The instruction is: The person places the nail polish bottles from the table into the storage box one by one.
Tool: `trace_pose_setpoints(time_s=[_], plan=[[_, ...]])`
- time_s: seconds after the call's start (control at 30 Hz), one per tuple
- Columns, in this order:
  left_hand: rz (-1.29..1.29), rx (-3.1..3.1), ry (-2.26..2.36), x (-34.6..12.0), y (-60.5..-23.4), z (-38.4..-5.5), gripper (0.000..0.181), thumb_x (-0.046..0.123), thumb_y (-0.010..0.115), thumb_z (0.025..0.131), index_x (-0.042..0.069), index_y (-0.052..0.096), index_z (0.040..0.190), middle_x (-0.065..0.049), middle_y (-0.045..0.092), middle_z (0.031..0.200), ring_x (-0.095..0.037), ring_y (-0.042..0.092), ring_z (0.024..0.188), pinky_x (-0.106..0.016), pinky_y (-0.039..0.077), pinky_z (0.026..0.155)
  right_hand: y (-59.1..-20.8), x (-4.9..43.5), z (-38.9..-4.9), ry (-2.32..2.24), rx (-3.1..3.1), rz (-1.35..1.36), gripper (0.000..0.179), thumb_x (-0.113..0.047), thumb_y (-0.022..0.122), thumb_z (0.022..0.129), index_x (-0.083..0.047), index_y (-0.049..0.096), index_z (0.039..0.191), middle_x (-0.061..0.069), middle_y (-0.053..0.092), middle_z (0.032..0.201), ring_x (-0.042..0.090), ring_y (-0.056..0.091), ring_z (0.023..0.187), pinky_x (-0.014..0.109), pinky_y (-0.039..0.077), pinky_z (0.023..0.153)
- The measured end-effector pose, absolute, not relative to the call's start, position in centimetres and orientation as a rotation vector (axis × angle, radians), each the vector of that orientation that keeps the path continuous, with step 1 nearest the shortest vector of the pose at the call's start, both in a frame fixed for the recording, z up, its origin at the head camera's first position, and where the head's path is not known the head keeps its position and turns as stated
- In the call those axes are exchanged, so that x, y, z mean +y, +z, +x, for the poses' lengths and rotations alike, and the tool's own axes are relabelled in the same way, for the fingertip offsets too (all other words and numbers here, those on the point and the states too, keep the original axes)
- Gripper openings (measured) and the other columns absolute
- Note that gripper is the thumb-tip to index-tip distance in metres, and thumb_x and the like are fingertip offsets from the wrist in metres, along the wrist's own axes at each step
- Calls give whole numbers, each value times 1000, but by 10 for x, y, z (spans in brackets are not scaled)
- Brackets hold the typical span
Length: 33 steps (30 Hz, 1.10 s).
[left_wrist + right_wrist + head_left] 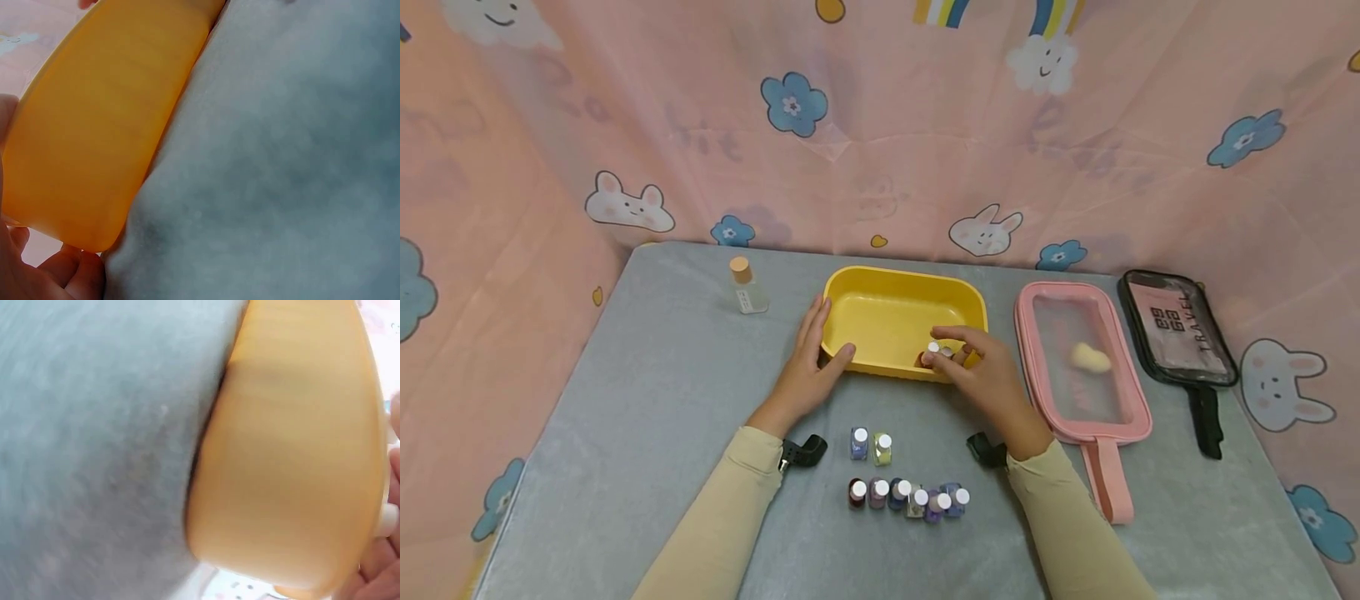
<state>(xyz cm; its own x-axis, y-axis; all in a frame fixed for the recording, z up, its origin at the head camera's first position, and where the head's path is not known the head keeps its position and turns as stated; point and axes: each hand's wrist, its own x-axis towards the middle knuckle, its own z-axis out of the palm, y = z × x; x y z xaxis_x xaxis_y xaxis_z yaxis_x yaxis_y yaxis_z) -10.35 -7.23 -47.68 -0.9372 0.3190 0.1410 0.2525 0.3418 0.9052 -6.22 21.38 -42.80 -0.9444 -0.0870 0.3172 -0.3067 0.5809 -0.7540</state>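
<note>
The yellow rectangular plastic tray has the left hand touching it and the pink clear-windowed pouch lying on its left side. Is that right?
Not quite: the head view shows the pink clear-windowed pouch lying on the yellow tray's right side. The left hand is touching it.

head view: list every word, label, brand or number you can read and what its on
"TRAVEL": running sideways on the black-edged pouch.
Block-shaped logo beside it: not clear enough to read as letters.
White label on the tan-capped bottle: too small to read.
Small white-capped bottles: no readable text.
Pink backdrop: faint marks, unreadable.
</note>
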Motion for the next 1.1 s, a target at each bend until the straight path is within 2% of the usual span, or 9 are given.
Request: trace_pose_setpoints(time_s=[0.13,0.23,0.37,0.5,0.6,0.83,1.1], plan=[[538,2525,1679,-73,-477,-104,84,39,60,107,19,12,172,-5,2,178,-23,9,161,-54,16,127,-419,213,-57,1309,-2357,586,37,2,91,80,-1,80,115,11,78,107,27,68,84,28,54,98],[538,2523,1682,-73,-475,-104,84,38,60,106,19,12,172,-5,2,178,-24,9,161,-54,16,127,-411,211,-52,1353,-2252,855,34,-3,93,79,1,81,110,12,80,103,29,74,93,33,50,108],[540,2530,1680,-73,-475,-105,84,38,60,106,18,13,172,-6,2,178,-24,9,161,-54,16,127,-408,204,-46,1447,-2297,1100,36,-15,96,78,-3,82,109,6,80,104,24,74,103,29,51,105],[539,2542,1669,-72,-476,-105,84,39,60,106,18,13,172,-4,2,178,-23,10,161,-53,16,127,-411,195,-40,1520,-2458,1215,39,-7,97,74,-4,82,110,3,80,106,20,74,102,30,55,99],[539,2542,1665,-72,-476,-105,84,39,60,106,18,13,172,-3,2,178,-23,10,161,-52,16,127,-415,189,-39,1593,-2575,1265,39,-7,96,76,-3,81,112,4,80,109,18,74,103,33,58,95],[556,2535,1681,-72,-477,-106,83,36,60,107,16,13,172,-5,2,178,-23,10,161,-51,16,128,-426,180,-41,1628,-2793,1273,31,-19,93,84,-11,84,112,-6,79,108,11,73,104,33,56,97],[546,2535,1676,-72,-476,-105,84,37,61,106,17,13,172,-2,2,178,-23,9,161,-52,16,128,-427,178,-41,1595,-2852,1213,19,-14,90,87,-11,85,105,-8,79,103,8,73,99,34,59,92]])
